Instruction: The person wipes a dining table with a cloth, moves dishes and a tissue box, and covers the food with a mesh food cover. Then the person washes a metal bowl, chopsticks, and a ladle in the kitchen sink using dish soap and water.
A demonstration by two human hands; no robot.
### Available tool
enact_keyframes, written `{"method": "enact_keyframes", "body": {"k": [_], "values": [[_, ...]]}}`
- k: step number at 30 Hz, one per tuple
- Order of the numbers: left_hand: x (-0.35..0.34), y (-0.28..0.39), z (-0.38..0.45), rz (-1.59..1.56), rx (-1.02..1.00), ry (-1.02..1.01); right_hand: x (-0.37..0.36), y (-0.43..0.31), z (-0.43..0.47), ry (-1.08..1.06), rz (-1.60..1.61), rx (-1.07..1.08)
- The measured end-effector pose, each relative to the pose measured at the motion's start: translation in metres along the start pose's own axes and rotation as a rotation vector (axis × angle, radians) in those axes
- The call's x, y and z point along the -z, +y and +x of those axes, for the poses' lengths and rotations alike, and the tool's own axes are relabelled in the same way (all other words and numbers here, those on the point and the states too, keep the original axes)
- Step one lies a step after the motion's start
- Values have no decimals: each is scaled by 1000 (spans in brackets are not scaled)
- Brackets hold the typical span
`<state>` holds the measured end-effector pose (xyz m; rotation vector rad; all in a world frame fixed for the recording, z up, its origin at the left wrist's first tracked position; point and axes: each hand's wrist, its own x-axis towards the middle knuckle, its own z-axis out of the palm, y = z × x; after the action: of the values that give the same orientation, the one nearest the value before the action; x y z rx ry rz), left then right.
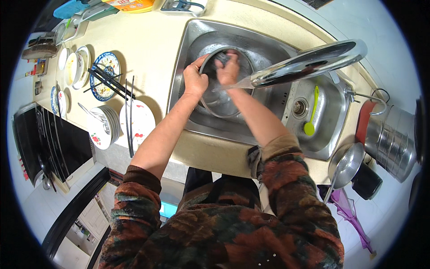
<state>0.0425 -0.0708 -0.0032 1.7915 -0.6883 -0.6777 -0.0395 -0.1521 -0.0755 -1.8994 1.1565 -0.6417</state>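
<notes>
A round metal pot sits tilted in the large basin of a stainless steel sink. My left hand grips its rim on the left side. Inside the pot, my right hand holds a dark grey scouring pad against the inner wall; the hand is blurred. Water streams into the pot from the chrome faucet, which arches in from the right. The far inside of the pot is partly hidden by my right hand.
On the counter left stand stacked bowls, a white plate, a blue-rimmed plate and black chopsticks. A lime-green spoon lies in the small basin. Right of it are a metal strainer and metal pots.
</notes>
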Motion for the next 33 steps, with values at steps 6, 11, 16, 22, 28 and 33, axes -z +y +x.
{"method": "enact_keyframes", "body": {"k": [6, 11, 16, 22, 28, 33], "values": [[-1, 12, -3, 99, -86, 15, 4, -8, -59, -665, 391, -57], [2, 9, -5, 142, -120, -1, 138, 34, -53, -960, -426, 317], [-3, -11, 2, 414, -168, 56, 189, 32, -51, -604, -927, 62], [-7, -13, 1, -33, 273, 64, 135, 27, -87, -309, -383, -342], [4, 27, -13, -223, 508, 201, 143, 14, -77, -358, 394, -1102], [24, 24, -35, -537, 627, 265, 158, -16, -45, -303, 521, -977]]}}
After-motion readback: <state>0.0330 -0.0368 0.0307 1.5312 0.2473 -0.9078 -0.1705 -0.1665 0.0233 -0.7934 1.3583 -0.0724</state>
